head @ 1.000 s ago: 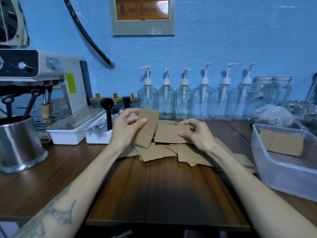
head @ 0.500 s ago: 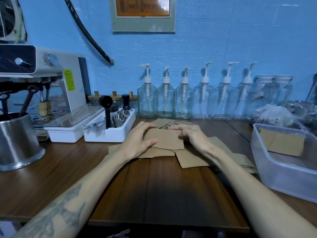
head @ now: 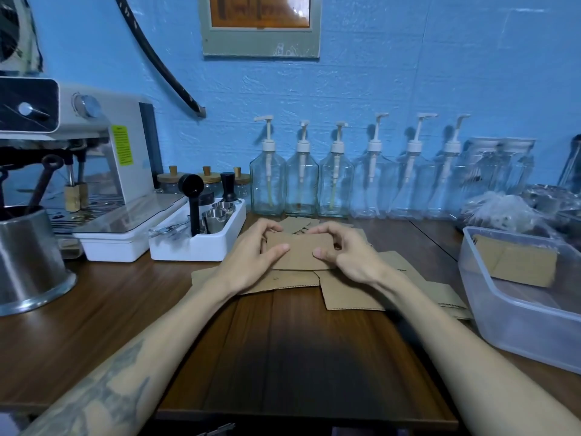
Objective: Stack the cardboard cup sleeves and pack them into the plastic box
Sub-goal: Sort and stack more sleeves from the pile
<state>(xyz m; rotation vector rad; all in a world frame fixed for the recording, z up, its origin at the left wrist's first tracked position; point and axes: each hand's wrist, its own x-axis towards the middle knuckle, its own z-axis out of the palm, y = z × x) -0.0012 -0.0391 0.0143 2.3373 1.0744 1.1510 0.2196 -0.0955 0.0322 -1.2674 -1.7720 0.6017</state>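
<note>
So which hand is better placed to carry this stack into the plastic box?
Right hand, probably. Both hands grip the sleeve stack, but the plastic box sits on its side; the left hand would have to cross over.

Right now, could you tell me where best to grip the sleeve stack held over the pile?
Probably by its two short ends, as the left hand and right hand do now. The sleeve stack is flat and wider than deep, so pinching from both sides should keep its edges aligned.
</note>
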